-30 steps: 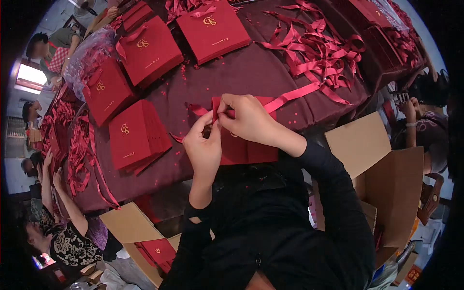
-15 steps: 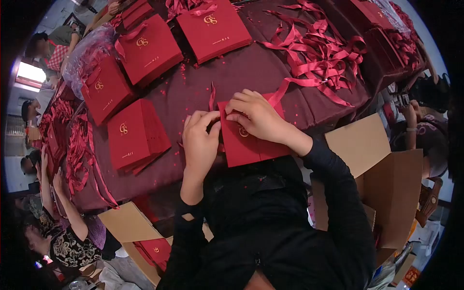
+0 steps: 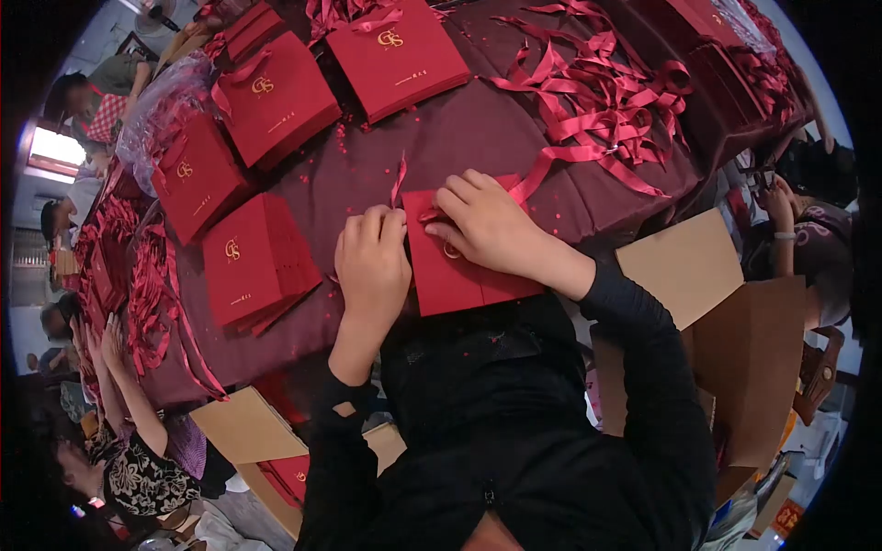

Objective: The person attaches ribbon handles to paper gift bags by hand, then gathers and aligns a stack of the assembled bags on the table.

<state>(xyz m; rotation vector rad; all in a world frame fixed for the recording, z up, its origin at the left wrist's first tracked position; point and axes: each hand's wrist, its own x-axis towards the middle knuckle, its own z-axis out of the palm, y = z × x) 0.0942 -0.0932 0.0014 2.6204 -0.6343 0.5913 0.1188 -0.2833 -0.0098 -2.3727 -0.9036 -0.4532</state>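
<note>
A red paper bag with a gold logo lies at the table's front edge, close to my body. My right hand rests over its upper part, thumb and fingers pinched on a red ribbon at the bag's top. At the bag's upper left edge is my left hand, its fingers bent and close together; what they hold, if anything, is hidden. A thin ribbon end sticks up above the left fingertips. Another ribbon runs from behind the right hand toward the ribbon pile.
Stacks of red bags stand left and behind on the dark red tablecloth. Open cardboard boxes flank my body. Loose ribbons hang at the left. Other people are at both sides.
The bag's front has come into fuller view, and my left hand has shifted left and turned back-up. The ribbon on the right has slackened and drawn nearer the pile.
</note>
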